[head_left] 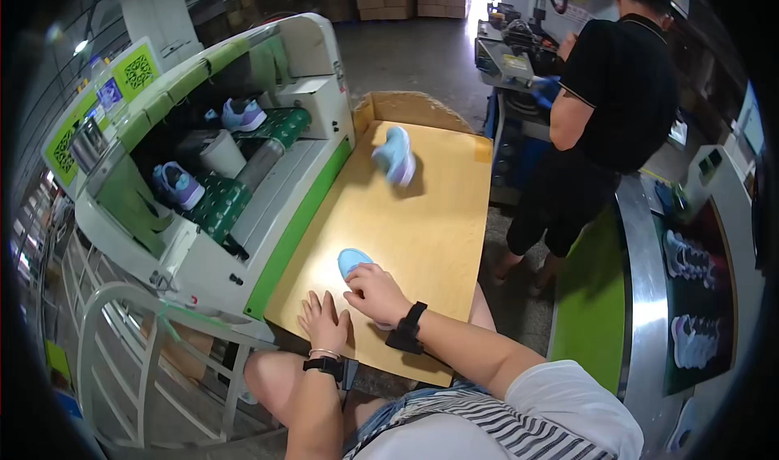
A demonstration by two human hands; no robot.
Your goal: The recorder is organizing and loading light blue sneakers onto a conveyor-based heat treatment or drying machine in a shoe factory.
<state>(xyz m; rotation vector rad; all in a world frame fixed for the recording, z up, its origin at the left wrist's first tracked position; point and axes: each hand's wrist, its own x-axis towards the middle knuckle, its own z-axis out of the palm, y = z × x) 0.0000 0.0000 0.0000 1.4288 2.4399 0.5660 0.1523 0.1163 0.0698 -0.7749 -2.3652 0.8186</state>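
Close in front of me on the tabletop (389, 225) lies a light blue shoe (352, 259), its toe pointing away from me. My right hand (377, 294) covers most of it, fingers curled over its upper. Beside it, my left hand (323, 322) rests on the wood with fingers spread and holds nothing. Toward the far end a second sneaker (396, 156), light blue and lilac, looks tilted and blurred, a shadow by it; whether it touches the table I cannot tell.
At left, a white-and-green machine (300, 208) carries sneakers (180, 186) on green belts. A metal railing (122, 298) stands nearer me. A person in black (613, 95) works at equipment (519, 46) at the far right. Racked shoes (694, 342) line the right side.
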